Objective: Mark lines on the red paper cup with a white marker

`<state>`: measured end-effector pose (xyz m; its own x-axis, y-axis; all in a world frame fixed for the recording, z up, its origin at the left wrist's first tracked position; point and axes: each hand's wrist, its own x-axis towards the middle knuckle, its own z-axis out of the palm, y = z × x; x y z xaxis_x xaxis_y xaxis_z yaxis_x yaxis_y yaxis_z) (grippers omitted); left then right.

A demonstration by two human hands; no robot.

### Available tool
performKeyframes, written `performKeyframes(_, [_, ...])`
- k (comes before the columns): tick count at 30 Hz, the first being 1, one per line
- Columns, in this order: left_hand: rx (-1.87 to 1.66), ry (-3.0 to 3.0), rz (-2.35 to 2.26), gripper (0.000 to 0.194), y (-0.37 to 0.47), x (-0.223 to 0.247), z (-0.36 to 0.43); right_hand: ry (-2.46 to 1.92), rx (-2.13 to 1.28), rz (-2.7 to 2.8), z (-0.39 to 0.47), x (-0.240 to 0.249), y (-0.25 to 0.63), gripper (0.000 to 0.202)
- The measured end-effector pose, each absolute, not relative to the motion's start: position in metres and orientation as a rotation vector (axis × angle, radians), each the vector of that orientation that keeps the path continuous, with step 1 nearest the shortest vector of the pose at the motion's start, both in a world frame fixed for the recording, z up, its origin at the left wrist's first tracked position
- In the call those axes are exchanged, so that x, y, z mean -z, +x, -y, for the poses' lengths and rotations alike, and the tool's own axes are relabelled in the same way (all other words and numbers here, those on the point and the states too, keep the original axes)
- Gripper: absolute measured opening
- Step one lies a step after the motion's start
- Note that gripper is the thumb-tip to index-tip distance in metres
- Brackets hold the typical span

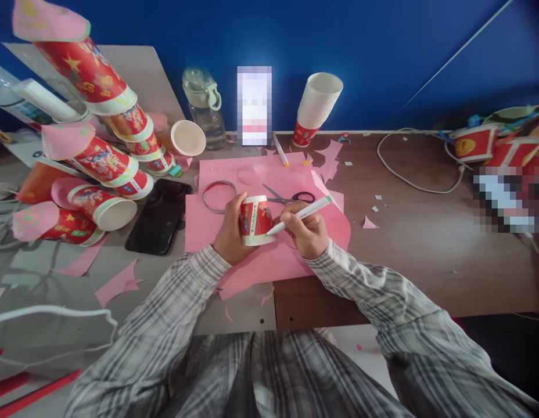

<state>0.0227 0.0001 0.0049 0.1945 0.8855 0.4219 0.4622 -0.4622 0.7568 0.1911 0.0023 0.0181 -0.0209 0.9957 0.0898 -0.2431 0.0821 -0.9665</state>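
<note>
My left hand is wrapped round a red-and-white printed paper cup, held upside down above the pink paper. In my right hand is a white marker with a green end, pinched like a pen. Its tip meets the cup's white band near the rim, where light green marks show. Just behind the cup lie black-handled scissors, partly hidden by my right hand. A roll of tape rests on the paper left of them.
Stacked and decorated cups rise at the left beside a black phone. A water bottle, a lit screen and nested cups line the blue wall. A white cable and pink scraps lie rightward.
</note>
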Motion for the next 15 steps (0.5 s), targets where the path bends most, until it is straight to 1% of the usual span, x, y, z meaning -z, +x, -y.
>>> performKeyframes(5, [-1.198,1.991,-1.253,0.087,0.0229,-0.0029,-0.0002,-0.860,-1.402,0.901,-0.0066,-0.0230,0.1902,0.023])
performKeyframes(11, [-1.176,1.993,-1.248,0.082,0.0235,-0.0069,0.0003,-0.905,-1.434,1.050,-0.0011,-0.0227,0.1937,0.018])
performKeyframes(15, [-1.202,1.979,-1.243,0.086,0.0237,-0.0065,0.0000,-0.931,-1.411,1.057,-0.0028,-0.0179,0.1933,0.019])
